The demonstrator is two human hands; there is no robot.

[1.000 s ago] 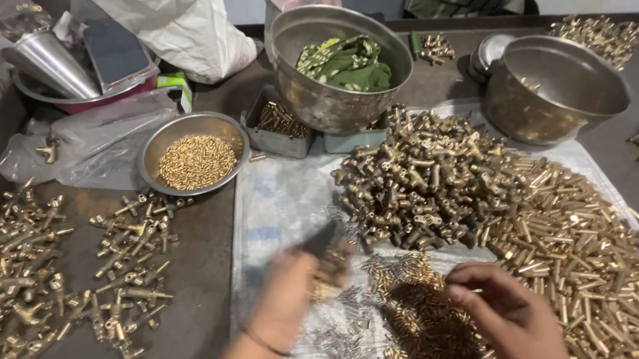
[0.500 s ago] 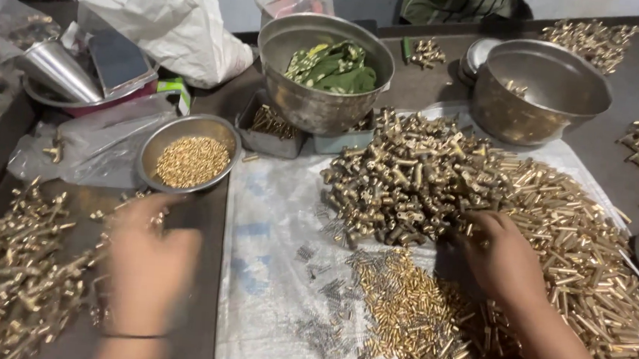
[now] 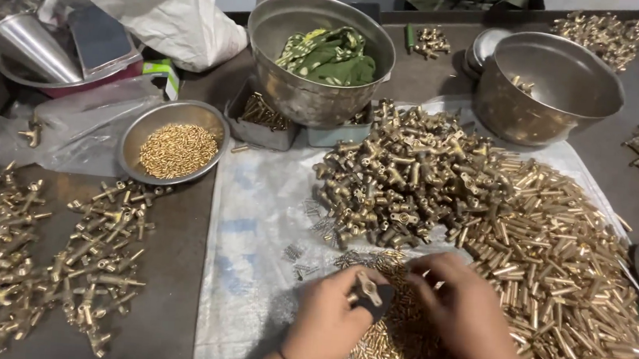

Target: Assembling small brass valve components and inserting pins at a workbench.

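Observation:
My left hand (image 3: 327,323) is closed around a small brass T-shaped fitting (image 3: 366,286) at the front middle of the table. My right hand (image 3: 467,313) is right beside it, fingers curled toward the fitting and resting over a heap of small brass pins (image 3: 382,344); whether it holds a pin I cannot tell. Both hands work over a pale plastic sheet (image 3: 255,220). Behind them lies a big pile of brass fittings (image 3: 403,175), and a spread of brass tubes (image 3: 557,251) is at the right.
Assembled brass fittings (image 3: 47,257) lie in rows at the left. A small steel bowl of brass beads (image 3: 178,145) sits behind them. A large steel bowl with green cloth (image 3: 322,50), an empty steel pot (image 3: 555,84), a white bag (image 3: 159,0) and a small tray (image 3: 263,118) stand at the back.
My left hand came back from the rows of fittings at the left to the front middle and now holds a fitting. My right hand drew in from the tube pile to meet it.

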